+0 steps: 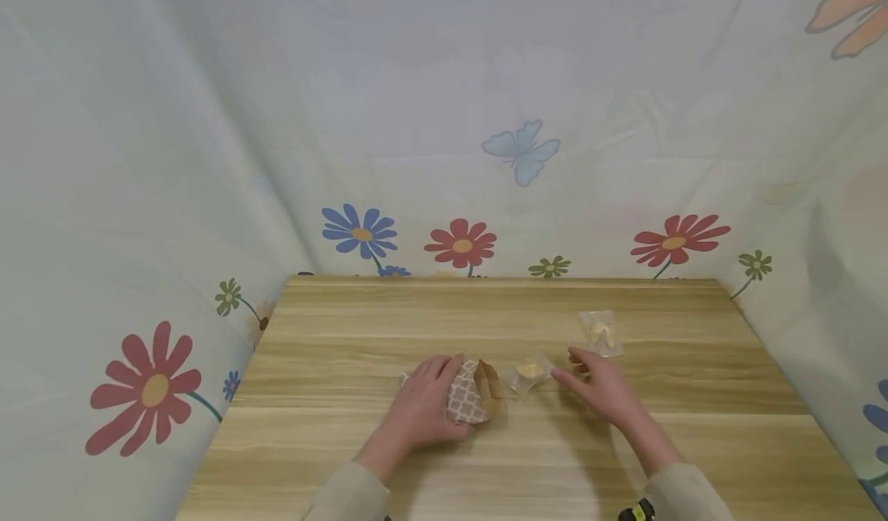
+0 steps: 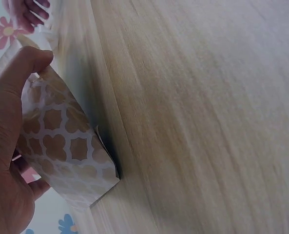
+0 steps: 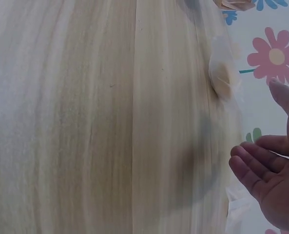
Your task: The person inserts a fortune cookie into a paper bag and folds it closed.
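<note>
My left hand [image 1: 428, 405] grips a brown paper bag [image 1: 466, 399] with a white lattice pattern, lying on its side on the table. In the head view the bag's unfolded mouth faces right. The left wrist view shows the thumb over the bag's upper edge [image 2: 56, 126] and fingers curled behind it. Just right of the mouth lies a clear packet [image 1: 529, 373] with a round yellowish piece inside. Beside that packet is my right hand [image 1: 602, 388], its thumb and loosely bent fingers apart with nothing between them. In the right wrist view the packet [image 3: 223, 75] lies beyond the thumb.
A second clear packet [image 1: 602, 331] with a pale yellow piece lies behind the right hand. The wood-grain table [image 1: 333, 328] is bounded by a flower-printed cloth [image 1: 583, 220] at the back and both sides. A small black object [image 1: 637, 510] shows by the right sleeve.
</note>
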{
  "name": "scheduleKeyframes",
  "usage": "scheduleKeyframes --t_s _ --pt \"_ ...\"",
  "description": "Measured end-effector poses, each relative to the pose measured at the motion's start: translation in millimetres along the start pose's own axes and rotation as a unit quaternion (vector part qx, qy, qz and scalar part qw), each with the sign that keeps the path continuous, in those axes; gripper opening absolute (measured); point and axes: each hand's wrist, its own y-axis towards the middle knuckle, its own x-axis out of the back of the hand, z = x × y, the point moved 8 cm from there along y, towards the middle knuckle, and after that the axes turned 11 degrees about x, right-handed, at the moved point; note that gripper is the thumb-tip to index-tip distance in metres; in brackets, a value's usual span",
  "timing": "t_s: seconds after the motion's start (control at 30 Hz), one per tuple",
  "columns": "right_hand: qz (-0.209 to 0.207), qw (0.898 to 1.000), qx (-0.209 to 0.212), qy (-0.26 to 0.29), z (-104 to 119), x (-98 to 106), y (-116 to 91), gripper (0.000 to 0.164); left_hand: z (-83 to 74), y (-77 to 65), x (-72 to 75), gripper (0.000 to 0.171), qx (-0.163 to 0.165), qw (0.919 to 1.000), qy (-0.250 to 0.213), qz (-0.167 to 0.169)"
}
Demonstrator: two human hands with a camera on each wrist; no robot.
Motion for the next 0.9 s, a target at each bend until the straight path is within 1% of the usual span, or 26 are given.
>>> scheduleKeyframes --t_s 0.1,0.5,0.7,0.9 --pt "0.003 1.000 -0.012 0.014 -3.4 -4.2 2.8 0.072 0.5 -0.6 -0.4 0.117 0.001 1.0000 0.005 0.000" --pt "0.013 0.998 -0.042 0.032 -12.7 -21.0 16.8 0.067 4.6 -3.4 -5.1 0.116 -0.003 0.9999 0.015 -0.007" --pt "0.013 0.999 -0.040 0.016 -10.3 -26.3 27.2 0.065 3.5 -4.5 -4.9 0.115 -0.007 0.9997 0.022 -0.010" --pt "0.004 1.000 -0.022 -0.004 -3.7 -29.3 35.2 0.061 0.8 -5.8 -2.8 0.114 -0.011 0.9994 0.029 -0.015"
